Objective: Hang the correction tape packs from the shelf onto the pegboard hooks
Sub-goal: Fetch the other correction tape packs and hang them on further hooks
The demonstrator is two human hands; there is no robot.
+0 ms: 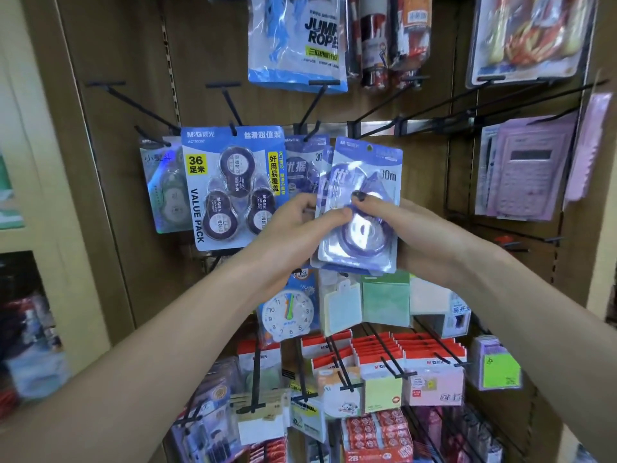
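Note:
Both my hands hold a small stack of purple correction tape packs [362, 208] in front of the brown pegboard. My right hand [410, 228] grips the stack from the right, thumb on the front blister. My left hand [300, 218] pinches the stack's left edge. The front pack's hang hole sits near its top edge. Just behind and left, another purple pack [302, 162] hangs on a black hook [312, 132]. A blue three-roll value pack [230, 185] hangs to the left, and a pale single pack [165, 188] hangs beyond it.
Bare black hooks [417, 115] jut out up right of the packs. A jump rope bag [297, 41] hangs above. Pink calculators [527, 168] hang at right. Below are a toy clock [288, 312], sticky notes [384, 302] and red-topped packs [400, 352] on long pegs.

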